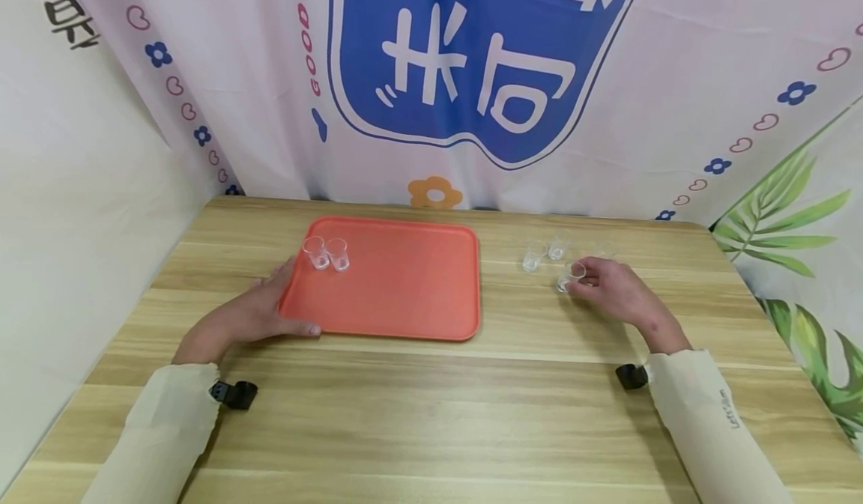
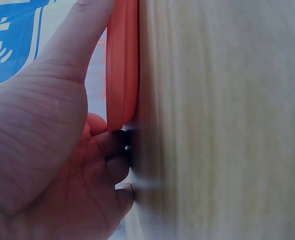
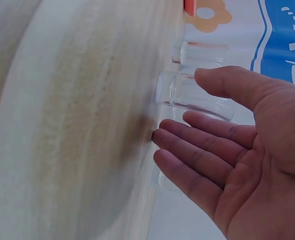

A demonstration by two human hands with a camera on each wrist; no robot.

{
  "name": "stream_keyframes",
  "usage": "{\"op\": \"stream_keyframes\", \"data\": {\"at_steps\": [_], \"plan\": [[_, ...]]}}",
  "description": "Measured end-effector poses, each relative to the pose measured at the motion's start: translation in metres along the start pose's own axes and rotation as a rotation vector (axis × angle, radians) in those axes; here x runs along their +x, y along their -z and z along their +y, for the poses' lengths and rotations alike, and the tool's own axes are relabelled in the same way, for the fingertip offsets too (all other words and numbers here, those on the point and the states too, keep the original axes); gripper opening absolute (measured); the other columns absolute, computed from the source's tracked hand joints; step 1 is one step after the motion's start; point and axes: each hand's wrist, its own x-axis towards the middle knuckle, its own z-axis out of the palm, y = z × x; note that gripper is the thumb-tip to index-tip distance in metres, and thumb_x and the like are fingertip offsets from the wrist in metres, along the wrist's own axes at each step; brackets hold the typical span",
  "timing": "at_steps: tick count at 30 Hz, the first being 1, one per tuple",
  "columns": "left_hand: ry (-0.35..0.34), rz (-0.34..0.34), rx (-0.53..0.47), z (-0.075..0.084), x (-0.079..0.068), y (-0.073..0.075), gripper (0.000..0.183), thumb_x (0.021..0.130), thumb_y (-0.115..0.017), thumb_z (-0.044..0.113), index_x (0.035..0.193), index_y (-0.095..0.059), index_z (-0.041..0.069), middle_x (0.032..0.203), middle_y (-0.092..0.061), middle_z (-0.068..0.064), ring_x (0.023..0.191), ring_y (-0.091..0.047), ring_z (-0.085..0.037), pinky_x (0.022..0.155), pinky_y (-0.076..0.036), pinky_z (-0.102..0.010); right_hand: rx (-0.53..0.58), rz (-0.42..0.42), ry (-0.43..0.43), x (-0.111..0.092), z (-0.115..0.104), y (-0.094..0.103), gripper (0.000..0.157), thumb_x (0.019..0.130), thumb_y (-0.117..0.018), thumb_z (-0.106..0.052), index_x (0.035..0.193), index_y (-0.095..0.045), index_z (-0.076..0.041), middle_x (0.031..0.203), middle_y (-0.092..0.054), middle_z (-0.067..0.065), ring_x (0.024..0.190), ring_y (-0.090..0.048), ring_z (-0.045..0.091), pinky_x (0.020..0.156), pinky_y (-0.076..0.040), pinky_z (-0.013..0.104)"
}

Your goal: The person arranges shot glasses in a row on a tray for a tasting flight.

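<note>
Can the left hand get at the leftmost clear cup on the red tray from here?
Likely yes: the left hand is at the left edge of the red tray, close to that clear cup, with only the tray's low rim between them.

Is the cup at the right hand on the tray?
No, off: the head view shows the cup over the table, right of the tray.

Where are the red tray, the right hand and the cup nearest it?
Red tray (image 1: 404, 290): head view, bare floor.
Right hand (image 1: 616, 288): head view, back of the hand.
Nearest cup (image 3: 185, 93): right wrist view, clear side wall.
</note>
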Motion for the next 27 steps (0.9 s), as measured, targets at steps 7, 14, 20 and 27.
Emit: {"op": "stream_keyframes", "data": {"at_steps": [7,14,20,27], "plan": [[-0.006,0.001,-0.007,0.0017,-0.0002,0.0006,0.133,0.081,-0.086,0.050,0.165,0.009,0.010,0.169,-0.002,-0.025,0.153,-0.003,-0.046,0.117,-0.001,-0.070,0.000,0.009,-0.003,0.0007,-0.0001,0.0004,0.041,0.102,-0.068,-0.024,0.128,-0.062,0.007,0.123,-0.067,0.028,0.112,-0.066,0.040,0.098,-0.051,0.056],[-0.018,0.005,-0.022,0.0019,-0.0002,0.0002,0.131,0.081,-0.087,0.047,0.165,0.008,0.011,0.169,-0.004,-0.025,0.153,-0.005,-0.047,0.116,-0.002,-0.072,-0.003,0.024,0.018,0.0006,-0.0003,-0.0018,0.035,0.101,-0.069,-0.021,0.123,-0.064,0.006,0.120,-0.069,0.027,0.111,-0.066,0.041,0.098,-0.051,0.057],[-0.017,0.005,-0.027,0.0016,-0.0006,-0.0005,0.131,0.080,-0.087,0.047,0.165,0.007,0.011,0.169,-0.006,-0.025,0.152,-0.007,-0.047,0.116,-0.004,-0.072,-0.002,0.030,0.004,0.0000,-0.0002,-0.0030,0.026,0.101,-0.069,-0.019,0.116,-0.066,0.002,0.116,-0.071,0.023,0.110,-0.066,0.040,0.097,-0.051,0.057],[-0.019,0.009,-0.031,0.0008,-0.0019,-0.0006,0.131,0.080,-0.087,0.047,0.166,0.007,0.012,0.169,-0.006,-0.024,0.152,-0.007,-0.047,0.116,-0.004,-0.072,-0.013,0.031,-0.001,-0.0003,-0.0001,-0.0033,0.023,0.100,-0.069,-0.018,0.113,-0.067,0.000,0.113,-0.071,0.022,0.108,-0.067,0.040,0.095,-0.052,0.057]]}}
